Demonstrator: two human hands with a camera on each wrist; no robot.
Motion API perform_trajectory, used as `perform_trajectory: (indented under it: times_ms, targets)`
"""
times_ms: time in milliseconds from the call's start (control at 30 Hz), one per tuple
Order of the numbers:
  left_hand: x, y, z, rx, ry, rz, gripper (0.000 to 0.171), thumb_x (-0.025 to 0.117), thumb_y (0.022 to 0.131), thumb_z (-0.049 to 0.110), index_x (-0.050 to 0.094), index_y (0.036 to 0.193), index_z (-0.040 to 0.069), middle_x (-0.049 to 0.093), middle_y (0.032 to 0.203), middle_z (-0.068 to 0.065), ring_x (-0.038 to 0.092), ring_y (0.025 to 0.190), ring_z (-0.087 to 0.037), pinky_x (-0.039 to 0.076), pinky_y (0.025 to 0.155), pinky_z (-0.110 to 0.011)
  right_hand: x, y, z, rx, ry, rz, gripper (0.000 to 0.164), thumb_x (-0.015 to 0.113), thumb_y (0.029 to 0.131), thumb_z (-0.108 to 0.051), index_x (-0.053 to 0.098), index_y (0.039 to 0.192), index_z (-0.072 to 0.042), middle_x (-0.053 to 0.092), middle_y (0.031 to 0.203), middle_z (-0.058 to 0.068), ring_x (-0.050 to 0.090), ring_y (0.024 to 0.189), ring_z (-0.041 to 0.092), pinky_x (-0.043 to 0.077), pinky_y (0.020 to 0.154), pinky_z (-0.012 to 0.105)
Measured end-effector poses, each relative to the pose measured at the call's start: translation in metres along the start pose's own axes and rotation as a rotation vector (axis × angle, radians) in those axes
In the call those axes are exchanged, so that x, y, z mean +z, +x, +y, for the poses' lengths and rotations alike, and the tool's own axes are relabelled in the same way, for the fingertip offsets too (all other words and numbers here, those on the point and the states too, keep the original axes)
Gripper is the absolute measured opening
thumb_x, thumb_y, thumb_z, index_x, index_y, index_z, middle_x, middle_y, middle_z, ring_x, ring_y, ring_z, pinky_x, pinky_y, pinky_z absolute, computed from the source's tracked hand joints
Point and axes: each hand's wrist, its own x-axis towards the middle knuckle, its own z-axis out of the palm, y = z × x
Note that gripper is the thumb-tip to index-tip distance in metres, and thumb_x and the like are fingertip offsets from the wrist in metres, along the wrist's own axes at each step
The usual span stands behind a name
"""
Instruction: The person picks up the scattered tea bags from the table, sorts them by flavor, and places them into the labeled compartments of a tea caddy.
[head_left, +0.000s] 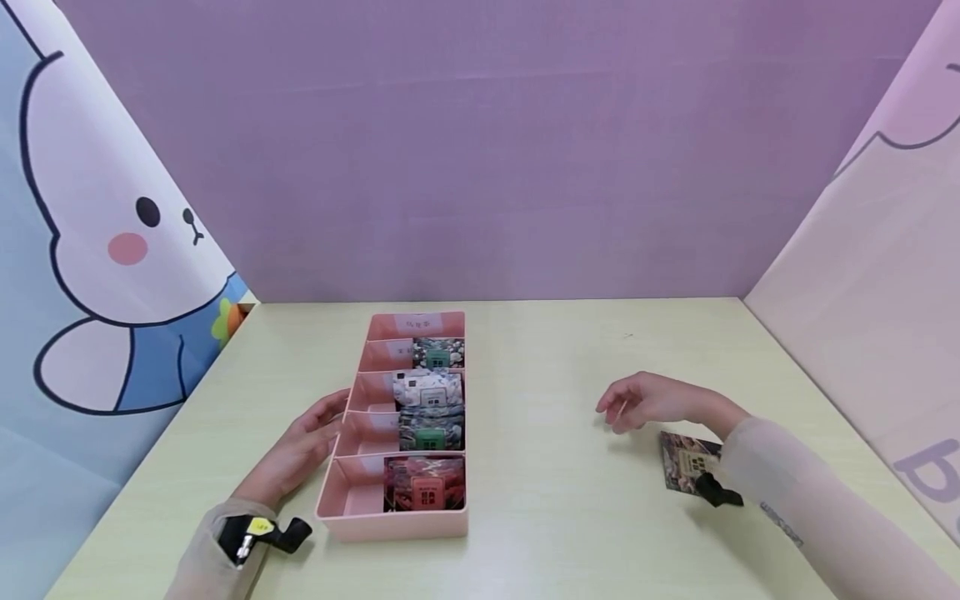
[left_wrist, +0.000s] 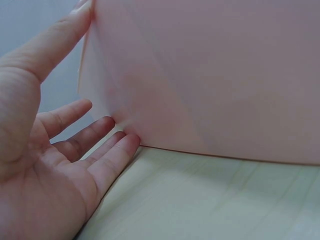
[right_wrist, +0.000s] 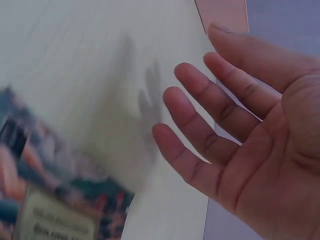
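A long pink compartment box (head_left: pixel 397 525) stands left of the middle of the table. My left hand (head_left: pixel 296 450) rests against its left side; in the left wrist view the thumb (left_wrist: pixel 55 42) reaches up that pink wall (left_wrist: pixel 210 80) and the fingers lie near its lower edge. Sachets stand in several compartments: a red one (head_left: pixel 425 482) at the front, a green-labelled one (head_left: pixel 431 429), a white one (head_left: pixel 429 388), and another green-labelled one (head_left: pixel 438 354). Over the table on the right hovers my right hand (head_left: pixel 652 402), fingers loosely bent, holding nothing. A dark patterned sachet (head_left: pixel 678 462) lies flat beneath the right forearm.
The farthest compartment (head_left: pixel 416 325) shows a label on its wall and no sachet. A purple backdrop (head_left: pixel 480 167) rises behind the pale table (head_left: pixel 540 517). Printed cloth panels flank it, with a cartoon figure (head_left: pixel 120 192) on the left. Small black cameras sit on both wrists.
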Motion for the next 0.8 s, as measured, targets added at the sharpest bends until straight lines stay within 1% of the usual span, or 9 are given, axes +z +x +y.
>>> perform_trajectory:
  times_ms: [133, 200, 233, 367, 467, 600, 700, 800]
  targets:
    - [0.000, -0.001, 0.002, -0.036, 0.039, 0.017, 0.066, 0.053, 0.104, 0.027, 0.019, 0.157, 0.005, 0.025, 0.157, -0.018, 0.042, 0.129, -0.016, 0.045, 0.097, -0.020, -0.007, -0.008, 0.013, 0.038, -0.028, 0.030, 0.033, 0.073, 0.088, -0.008, 0.064, 0.117, 0.004, 0.066, 0.102, 0.011, 0.061, 0.095, 0.025, 0.056, 0.074, 0.033]
    - [0.000, -0.001, 0.003, -0.040, 0.040, 0.017, 0.067, 0.053, 0.104, 0.027, 0.019, 0.158, 0.006, 0.024, 0.158, -0.017, 0.041, 0.130, -0.017, 0.045, 0.097, -0.020, -0.011, -0.012, 0.018, 0.055, -0.041, 0.047, 0.032, 0.073, 0.089, -0.010, 0.065, 0.117, 0.004, 0.066, 0.103, 0.009, 0.061, 0.095, 0.024, 0.056, 0.075, 0.032]
    - [0.001, -0.001, 0.003, -0.036, 0.032, 0.013, 0.066, 0.053, 0.105, 0.026, 0.018, 0.157, 0.005, 0.024, 0.158, -0.018, 0.042, 0.130, -0.016, 0.045, 0.097, -0.020, -0.013, -0.014, 0.021, 0.062, -0.046, 0.052, 0.032, 0.073, 0.089, -0.011, 0.065, 0.116, 0.004, 0.066, 0.103, 0.009, 0.061, 0.095, 0.023, 0.055, 0.075, 0.032]
    - [0.001, -0.002, 0.002, -0.015, 0.003, -0.004, 0.065, 0.051, 0.105, 0.023, 0.017, 0.157, 0.002, 0.023, 0.157, -0.021, 0.047, 0.123, -0.007, 0.045, 0.097, -0.021, -0.018, -0.024, 0.028, 0.094, -0.043, 0.057, 0.031, 0.072, 0.090, -0.012, 0.066, 0.116, 0.004, 0.066, 0.103, 0.009, 0.062, 0.090, 0.021, 0.055, 0.072, 0.032]
    - [0.001, -0.001, 0.001, 0.002, -0.013, -0.009, 0.064, 0.051, 0.105, 0.021, 0.018, 0.156, 0.000, 0.023, 0.156, -0.022, 0.050, 0.119, -0.002, 0.046, 0.097, -0.021, -0.020, -0.031, 0.031, 0.109, -0.031, 0.056, 0.030, 0.072, 0.089, -0.011, 0.066, 0.115, 0.004, 0.066, 0.100, 0.009, 0.061, 0.084, 0.020, 0.055, 0.068, 0.032]
    - [0.001, 0.000, -0.001, 0.022, -0.029, -0.009, 0.064, 0.051, 0.105, 0.018, 0.017, 0.155, -0.002, 0.023, 0.154, -0.023, 0.051, 0.118, -0.001, 0.046, 0.098, -0.021, -0.021, -0.038, 0.033, 0.113, -0.026, 0.045, 0.030, 0.072, 0.088, -0.008, 0.065, 0.114, 0.005, 0.063, 0.093, 0.009, 0.057, 0.078, 0.017, 0.052, 0.064, 0.030]
    - [0.001, 0.000, -0.002, 0.029, -0.036, -0.008, 0.063, 0.051, 0.105, 0.017, 0.018, 0.155, -0.003, 0.024, 0.153, -0.022, 0.051, 0.118, -0.002, 0.046, 0.098, -0.022, -0.020, -0.042, 0.035, 0.112, -0.022, 0.027, 0.033, 0.073, 0.085, -0.005, 0.064, 0.114, 0.007, 0.060, 0.089, 0.008, 0.055, 0.075, 0.016, 0.050, 0.062, 0.027]
    - [0.000, 0.000, -0.002, 0.029, -0.032, -0.012, 0.063, 0.050, 0.105, 0.017, 0.018, 0.155, -0.003, 0.024, 0.153, -0.022, 0.051, 0.118, -0.002, 0.046, 0.098, -0.022, -0.018, -0.045, 0.037, 0.099, -0.007, 0.006, 0.038, 0.073, 0.082, -0.001, 0.061, 0.116, 0.010, 0.060, 0.087, 0.008, 0.056, 0.072, 0.015, 0.050, 0.063, 0.027]
